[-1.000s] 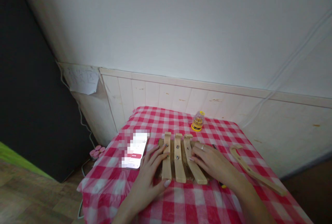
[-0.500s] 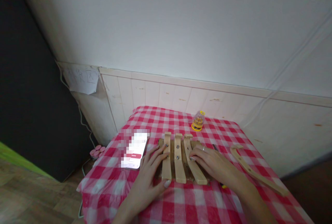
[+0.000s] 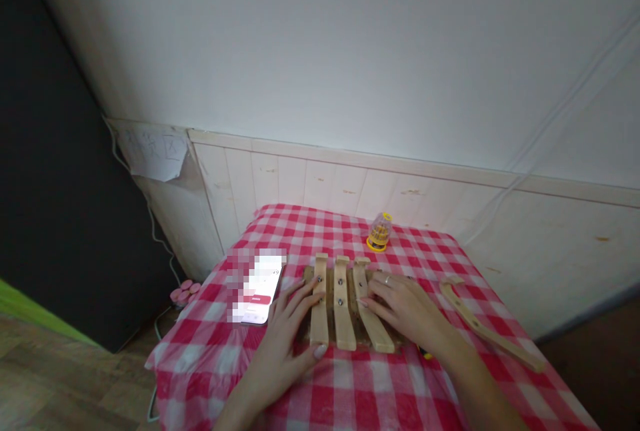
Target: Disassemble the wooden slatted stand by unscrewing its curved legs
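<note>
Three pale, curved wooden hooks lie side by side across a brown wooden board (image 3: 306, 276). The left hook (image 3: 320, 324) and middle hook (image 3: 344, 328) carry metal screws; the right hook (image 3: 376, 334) slants and shows a dark spot near its upper part. My left hand (image 3: 287, 324) rests with fingers spread, its fingertips by the left hook's screws and its thumb near that hook's lower end. My right hand (image 3: 397, 301) has bent fingers closed at the right hook's middle, covering its lower screw spot. Any small part under those fingers is hidden.
A phone (image 3: 265, 291) with a lit screen lies left. Behind the board stands a clear, yellow-based bit holder (image 3: 379, 232). A loose curved wooden hook (image 3: 480, 324) lies right. Partly under my right arm is a yellow-and-black tool (image 3: 425, 352). A checked cloth (image 3: 310, 224) covers the table.
My right fingertips shift slightly over the right hook, first inward and then back out to its left edge. My left hand stays in place. The whole view drifts a little.
</note>
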A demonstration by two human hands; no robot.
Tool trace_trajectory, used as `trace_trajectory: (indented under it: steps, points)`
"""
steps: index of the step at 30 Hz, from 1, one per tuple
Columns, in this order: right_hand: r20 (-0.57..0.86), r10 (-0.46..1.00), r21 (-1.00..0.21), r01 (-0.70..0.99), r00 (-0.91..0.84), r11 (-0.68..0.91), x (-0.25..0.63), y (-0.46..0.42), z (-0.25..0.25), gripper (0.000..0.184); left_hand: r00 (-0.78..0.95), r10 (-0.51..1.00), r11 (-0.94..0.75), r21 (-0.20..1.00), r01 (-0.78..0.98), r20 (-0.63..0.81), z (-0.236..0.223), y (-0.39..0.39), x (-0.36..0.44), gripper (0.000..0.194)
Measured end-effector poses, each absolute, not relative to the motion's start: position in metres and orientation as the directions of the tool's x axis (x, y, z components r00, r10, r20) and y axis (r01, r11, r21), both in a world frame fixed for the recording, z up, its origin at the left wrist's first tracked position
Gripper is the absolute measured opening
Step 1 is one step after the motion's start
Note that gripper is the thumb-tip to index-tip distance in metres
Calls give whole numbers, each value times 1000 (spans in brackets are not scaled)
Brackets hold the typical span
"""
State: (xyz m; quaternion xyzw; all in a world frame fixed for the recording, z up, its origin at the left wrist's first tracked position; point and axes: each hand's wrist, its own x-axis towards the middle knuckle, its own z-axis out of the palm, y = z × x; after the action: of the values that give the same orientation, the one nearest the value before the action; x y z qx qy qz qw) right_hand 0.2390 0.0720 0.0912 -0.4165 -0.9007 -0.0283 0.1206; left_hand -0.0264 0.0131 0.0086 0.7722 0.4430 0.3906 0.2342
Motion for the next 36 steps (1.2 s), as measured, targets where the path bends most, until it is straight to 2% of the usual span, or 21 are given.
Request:
trace_trajectory:
  steps: [4,7,10,13,20,24,28,32,36]
  points:
    - [231,727,-96,728,-647,679,243,73,90,15,292,868,-497,711,497,403,8,14,-26,60]
    - [213,739,-177,718,-639,673,244,71,91,14,286,870,-494,716,494,402,6,14,-25,60]
    - [187,748,-275,697,-637,663,244,69,93,18,287,868,-496,719,487,404,6,14,-26,59]
    - [173,750,-310,687,-639,657,243,69,93,24,290,870,-493,726,479,399,9,14,-26,59]
    - [194,730,-307,666,-656,680,246,71,90,30,298,873,-488,726,485,387,11,13,-26,59]
    - [220,746,-289,688,-629,666,245,69,95,24,293,872,-490,718,495,392,8,14,-26,60]
    - [233,796,-213,769,-559,603,241,69,101,6,296,865,-502,709,495,406,6,16,-26,61]
    - [218,807,-132,803,-549,581,238,72,96,17,294,868,-497,719,486,401,6,16,-26,60]
    - [241,774,-173,759,-586,628,240,75,89,11,286,869,-495,727,476,405,9,14,-26,58]
